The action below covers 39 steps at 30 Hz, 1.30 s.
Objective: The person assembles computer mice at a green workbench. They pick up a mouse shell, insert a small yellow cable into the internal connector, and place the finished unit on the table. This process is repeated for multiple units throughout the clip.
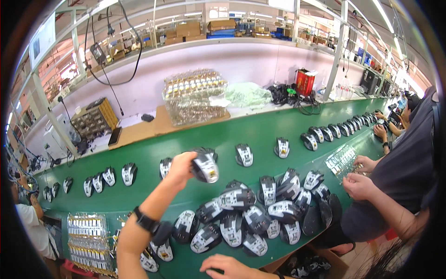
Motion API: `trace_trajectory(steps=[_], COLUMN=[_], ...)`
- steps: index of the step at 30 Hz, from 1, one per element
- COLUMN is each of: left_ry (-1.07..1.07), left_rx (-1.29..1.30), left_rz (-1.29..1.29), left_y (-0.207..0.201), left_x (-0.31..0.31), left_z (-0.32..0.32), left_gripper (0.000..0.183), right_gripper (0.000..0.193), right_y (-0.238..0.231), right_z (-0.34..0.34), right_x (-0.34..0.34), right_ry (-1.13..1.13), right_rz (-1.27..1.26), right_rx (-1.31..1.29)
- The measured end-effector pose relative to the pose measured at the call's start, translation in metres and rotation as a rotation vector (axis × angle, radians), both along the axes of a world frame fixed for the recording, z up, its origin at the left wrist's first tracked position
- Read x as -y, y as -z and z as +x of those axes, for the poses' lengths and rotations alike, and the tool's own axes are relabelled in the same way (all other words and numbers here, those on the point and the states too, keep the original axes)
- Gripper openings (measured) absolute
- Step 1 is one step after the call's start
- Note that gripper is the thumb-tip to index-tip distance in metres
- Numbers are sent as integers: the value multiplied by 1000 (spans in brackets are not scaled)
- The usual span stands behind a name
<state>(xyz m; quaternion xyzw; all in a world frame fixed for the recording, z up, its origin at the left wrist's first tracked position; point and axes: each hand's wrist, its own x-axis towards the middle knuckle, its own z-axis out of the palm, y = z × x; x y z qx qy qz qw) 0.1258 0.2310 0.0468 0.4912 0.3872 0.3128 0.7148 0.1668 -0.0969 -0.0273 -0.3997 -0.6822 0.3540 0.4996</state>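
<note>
My left hand [182,168] is raised over the green work surface, its fingers closed round the side of a black-and-grey computer mouse [205,165]. The held mouse is tilted, and a small yellow mark shows at its lower end. Low in the picture, my right hand [226,267] has its fingers loosely apart and holds nothing. Just beyond it lies a heap of similar mice [231,229], piled at different angles, several with small openings in their grey parts. Part of another mouse [211,153] shows behind the held one.
Mice stand in a spaced row along the green belt [195,139]. A clear tray of small parts [88,239] lies at left, stacked trays [195,95] at the back. At right a person's hands [362,179] work over another tray [340,162]. Below is an open box [334,262].
</note>
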Motion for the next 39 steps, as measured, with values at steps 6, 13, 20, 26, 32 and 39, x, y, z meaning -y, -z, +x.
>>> trace_trajectory(steps=[6, 13, 20, 26, 32, 39], left_ry=[48, 187, 322, 16, -209, -4], left_rx=[-358, -903, -1352, -1133, -506, -163], left_rz=[458, 1360, 1018, 1555, 1427, 823], left_y=[94, 62, 52, 80, -7, -59], left_x=[-59, -46, -11, -26, -3, 97], left_z=[89, 165, 234, 235, 138, -87], left_gripper=[46, 48, 88, 99, 88, 81], right_gripper=[9, 13, 19, 24, 29, 34], right_y=[-25, -16, -33, -56, -84, -121], right_z=[25, 55, 64, 92, 185, 311], right_x=[15, -20, -11, -27, -55, -103], right_ry=[-42, -16, 74, 217, 443, 477], right_rz=[-11, -86, -225, -198, -70, -53], right_rx=[-43, -41, -17, 101, 175, 293])
